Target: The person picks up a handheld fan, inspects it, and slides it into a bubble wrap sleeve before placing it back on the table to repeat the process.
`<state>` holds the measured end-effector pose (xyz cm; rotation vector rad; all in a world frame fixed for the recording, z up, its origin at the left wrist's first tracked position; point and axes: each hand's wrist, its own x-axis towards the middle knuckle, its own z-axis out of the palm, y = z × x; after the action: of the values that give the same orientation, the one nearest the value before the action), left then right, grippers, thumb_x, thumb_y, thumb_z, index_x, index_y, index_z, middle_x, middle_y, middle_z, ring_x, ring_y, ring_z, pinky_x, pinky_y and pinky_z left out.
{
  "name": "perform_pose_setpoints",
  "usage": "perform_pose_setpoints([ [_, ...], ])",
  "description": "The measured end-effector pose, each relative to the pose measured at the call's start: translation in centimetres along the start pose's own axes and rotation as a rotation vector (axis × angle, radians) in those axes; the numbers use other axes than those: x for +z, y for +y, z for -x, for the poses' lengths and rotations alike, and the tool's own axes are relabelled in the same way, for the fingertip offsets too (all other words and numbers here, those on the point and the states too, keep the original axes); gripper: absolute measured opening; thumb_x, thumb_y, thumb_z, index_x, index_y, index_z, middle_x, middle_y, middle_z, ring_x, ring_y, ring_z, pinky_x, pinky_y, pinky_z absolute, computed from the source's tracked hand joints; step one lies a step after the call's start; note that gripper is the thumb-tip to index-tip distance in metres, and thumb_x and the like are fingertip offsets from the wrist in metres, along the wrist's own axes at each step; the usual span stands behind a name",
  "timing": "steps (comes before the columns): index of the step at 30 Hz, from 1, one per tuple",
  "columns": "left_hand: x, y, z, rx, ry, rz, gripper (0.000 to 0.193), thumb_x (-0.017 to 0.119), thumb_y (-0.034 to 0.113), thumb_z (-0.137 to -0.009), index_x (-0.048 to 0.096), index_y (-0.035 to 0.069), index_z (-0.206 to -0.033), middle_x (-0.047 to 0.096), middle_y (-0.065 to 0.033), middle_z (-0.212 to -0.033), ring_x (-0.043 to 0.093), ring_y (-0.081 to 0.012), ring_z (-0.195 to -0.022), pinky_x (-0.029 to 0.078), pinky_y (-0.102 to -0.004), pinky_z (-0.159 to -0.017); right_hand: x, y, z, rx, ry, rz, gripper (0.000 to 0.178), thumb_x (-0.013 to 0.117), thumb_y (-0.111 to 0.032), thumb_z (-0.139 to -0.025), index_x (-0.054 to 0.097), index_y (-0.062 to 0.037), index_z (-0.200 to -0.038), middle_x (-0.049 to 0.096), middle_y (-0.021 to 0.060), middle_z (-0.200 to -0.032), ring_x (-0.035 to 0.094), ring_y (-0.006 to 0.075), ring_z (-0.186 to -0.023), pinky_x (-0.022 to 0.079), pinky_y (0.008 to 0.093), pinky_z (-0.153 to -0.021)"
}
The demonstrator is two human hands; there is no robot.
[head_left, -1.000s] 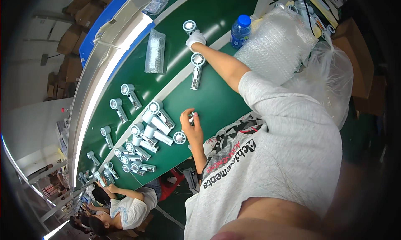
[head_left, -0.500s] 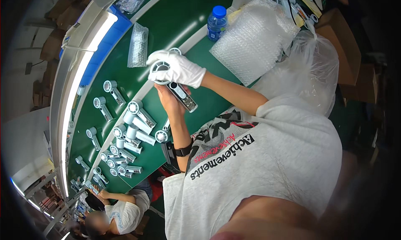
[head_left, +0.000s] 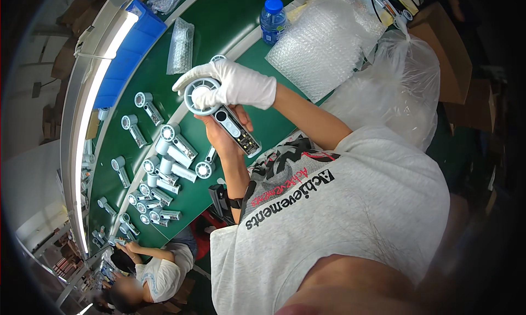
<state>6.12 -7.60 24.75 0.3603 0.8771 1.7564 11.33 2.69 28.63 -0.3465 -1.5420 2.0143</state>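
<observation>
Two hands were closed on one pale-blue handheld fan (head_left: 236, 130), held tilted above the green table (head_left: 192, 197). Its handle was gripped from beneath by the bare L hand (head_left: 216, 133); its round head was clasped by the white-gloved R hand (head_left: 235, 85), w/ thumb laid across the grille. Judging by looks, wt. was prob. low & the casing stiff, smooth, a bit slippery, esp. under glove fabric. Grille & handle section w/ exposed-looking electronics were judged fragile, so hold was best taken at the outer rim & handle sides. Similar fans (head_left: 183, 171) were spread to the left, bubble wrap (head_left: 323, 52) & a blue-capped bottle (head_left: 273, 24) placed farther right.
</observation>
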Motion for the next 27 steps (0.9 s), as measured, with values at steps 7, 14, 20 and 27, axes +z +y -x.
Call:
perform_pose_setpoints([
  [7,0.1,0.7,0.7,-0.024,-0.069,-0.115,0.063,0.017,0.055,-0.087,0.044,-0.001,-0.095,0.05,-0.0136,-0.056,0.047,-0.019,-0.04,0.041,-0.0258,-0.036,-0.6,-0.6,0.6,-0.054,0.007,-0.111,0.028,0.061,-0.008,-0.073,0.061,-0.0068,-0.102,0.063,0.0053,-0.083,0.057,0.0085,-0.075,0.046,0.02,-0.073],
  [14,2.1,2.0,1.9,0.104,-0.001,-0.526,0.041,0.046,0.028,-0.089,0.033,0.0,-0.117,0.049,-0.0162,-0.095,0.053,-0.0161,-0.072,0.046,-0.0267,-0.064,-2.1,0.0,0.0,0.046,-0.04,-0.474,0.031,0.067,-0.01,-0.069,0.061,-0.0029,-0.098,0.06,0.0038,-0.087,0.057,0.0113,-0.08,0.045,0.0226,-0.077],
  [20,3.2,2.3,1.1,0.323,-0.017,-0.918,0.061,0.063,0.009,-0.074,0.027,-0.001,-0.122,0.041,-0.0138,-0.11,0.043,-0.0207,-0.097,0.034,-0.0326,-0.088,-2.3,-1.2,1.2,-0.121,-0.049,0.052,0.032,0.064,-0.014,-0.074,0.058,-0.0038,-0.103,0.06,0.0059,-0.09,0.057,0.0112,-0.082,0.045,0.024,-0.076],
  [27,0.6,0.2,-0.7,0.708,0.126,-1.144,0.073,0.069,0.021,-0.067,0.027,-0.001,-0.122,0.042,-0.0149,-0.111,0.044,-0.026,-0.099,0.034,-0.0351,-0.088,-1.2,-0.2,2.5,-0.058,0.279,0.124,0.038,0.068,-0.019,-0.07,0.058,-0.0041,-0.104,0.06,0.0054,-0.088,0.056,0.0124,-0.085,0.045,0.0251,-0.075],
])
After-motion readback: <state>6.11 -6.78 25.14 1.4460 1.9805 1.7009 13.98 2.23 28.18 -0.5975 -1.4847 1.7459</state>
